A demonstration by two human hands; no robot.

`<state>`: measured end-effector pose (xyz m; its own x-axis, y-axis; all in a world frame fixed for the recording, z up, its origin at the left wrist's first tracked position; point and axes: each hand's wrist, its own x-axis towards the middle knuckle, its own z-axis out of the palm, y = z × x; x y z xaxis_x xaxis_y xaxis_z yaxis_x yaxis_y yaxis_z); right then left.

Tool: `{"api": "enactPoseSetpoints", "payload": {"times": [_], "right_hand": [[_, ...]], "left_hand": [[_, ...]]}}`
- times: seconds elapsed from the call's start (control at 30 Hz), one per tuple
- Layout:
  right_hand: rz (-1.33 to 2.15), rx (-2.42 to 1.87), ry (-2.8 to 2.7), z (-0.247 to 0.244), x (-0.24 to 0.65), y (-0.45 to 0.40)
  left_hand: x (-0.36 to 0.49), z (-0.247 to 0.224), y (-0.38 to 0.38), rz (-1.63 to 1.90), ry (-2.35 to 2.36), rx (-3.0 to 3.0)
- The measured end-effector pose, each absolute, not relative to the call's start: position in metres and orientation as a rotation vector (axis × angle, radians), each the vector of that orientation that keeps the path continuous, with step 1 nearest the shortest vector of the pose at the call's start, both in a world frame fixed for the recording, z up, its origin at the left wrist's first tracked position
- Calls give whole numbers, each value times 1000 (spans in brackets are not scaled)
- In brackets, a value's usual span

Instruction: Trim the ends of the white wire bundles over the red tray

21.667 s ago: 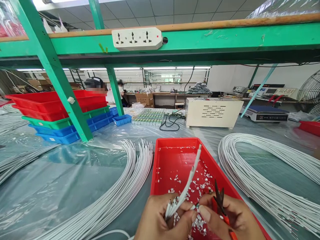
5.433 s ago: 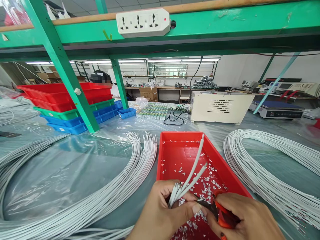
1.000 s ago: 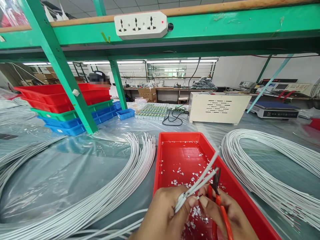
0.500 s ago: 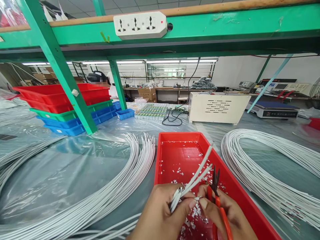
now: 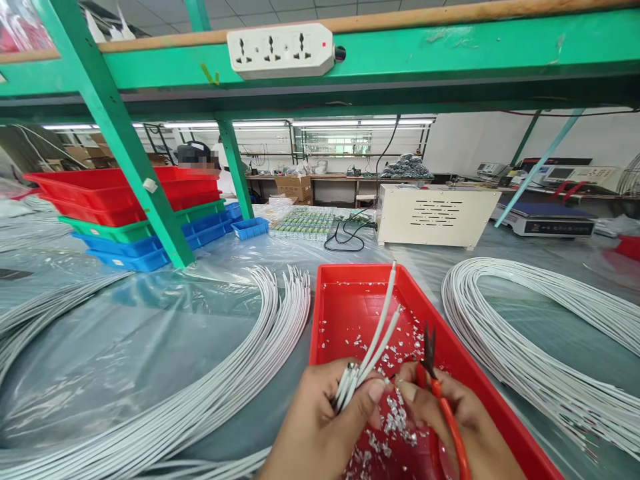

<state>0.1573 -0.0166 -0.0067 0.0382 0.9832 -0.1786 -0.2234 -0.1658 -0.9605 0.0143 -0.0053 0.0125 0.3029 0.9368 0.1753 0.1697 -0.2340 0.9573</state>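
Note:
My left hand (image 5: 333, 413) is closed around a small bunch of white cables (image 5: 376, 340), two of which stick up beyond the others. In my right hand (image 5: 450, 413) are scissor-like cutters (image 5: 434, 383) with orange handles, their dark blades pointing up and slightly parted. The right thumb and forefinger come together close to a cable end by the left thumb; whether they pinch anything is too small to tell. Both hands are above a red tray (image 5: 316, 320), in which silvery foil scraps (image 5: 395, 420) lie scattered.
Coiled white cables (image 5: 240, 373) lie left of the tray, another coil (image 5: 520, 333) to its right. Stacked trays (image 5: 125, 200) stand beside a green post (image 5: 125, 147). A beige metal box (image 5: 435, 217) and a scale (image 5: 547, 217) sit behind. Overhead runs a green shelf beam (image 5: 425, 57). A person sits far left.
The cable bunch in my left hand has tilted left and more upright. My fingertips have moved slightly apart, and the foil bit between them no longer shows. The cutters stay in my right hand.

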Motion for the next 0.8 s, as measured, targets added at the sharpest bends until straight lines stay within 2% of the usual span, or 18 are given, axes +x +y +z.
{"api": "enactPoseSetpoints", "payload": {"times": [0.3,0.5,0.63,0.8], "right_hand": [[902,-1353,-1296,-10,180,-12],[1174,-1140,-1244,-6,175,-15],[1014,-1074,-1322,-9,169,-15],[972,-1046,-1360,-12,169,-17]], "left_hand": [[7,13,1,872,859,1519],[13,6,-4,1078,1012,1400],[18,5,-9,1252,1140,1511],[15,4,-8,1249,1117,1875]]}}
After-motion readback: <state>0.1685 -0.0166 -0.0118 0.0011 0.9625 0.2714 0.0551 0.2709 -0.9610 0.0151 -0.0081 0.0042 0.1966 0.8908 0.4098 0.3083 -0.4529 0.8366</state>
